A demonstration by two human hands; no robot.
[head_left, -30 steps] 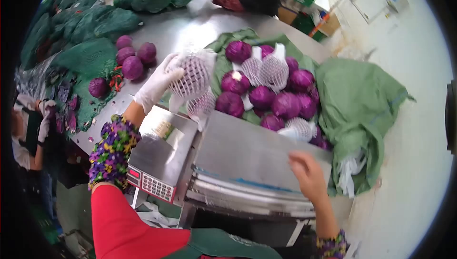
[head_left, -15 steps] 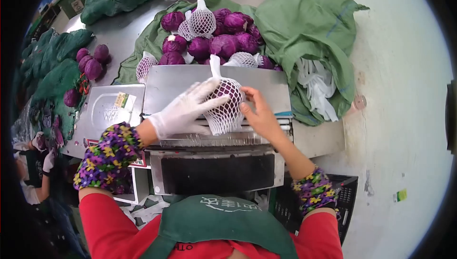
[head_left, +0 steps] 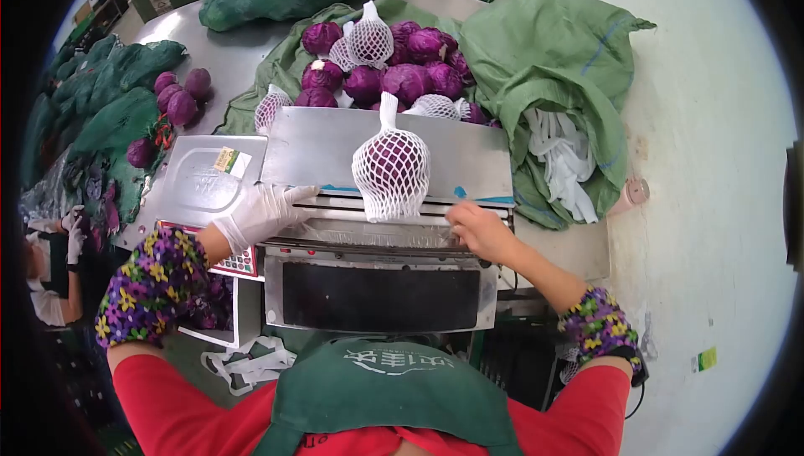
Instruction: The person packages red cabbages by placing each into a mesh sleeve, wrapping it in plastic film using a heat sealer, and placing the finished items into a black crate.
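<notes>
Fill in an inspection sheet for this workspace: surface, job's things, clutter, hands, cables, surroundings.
Surface: metal plate, blue marks near its front edge.
Job's things: netted purple cabbage on the plate, netting reaching over the front bars; more cabbages heaped behind.
Clutter: white strips below, at left.
Hands: gloved left hand and bare right hand at opposite ends of the bars; grip unclear.
Cables: thin dark cord, lower right.
Surroundings: green sack at right; another person's gloved hand at left.

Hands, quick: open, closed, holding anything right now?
Left hand: fingers partly extended, apart from the netted cabbage; grip unclear.
Right hand: fingers curled, also apart from it; grip unclear.
</notes>
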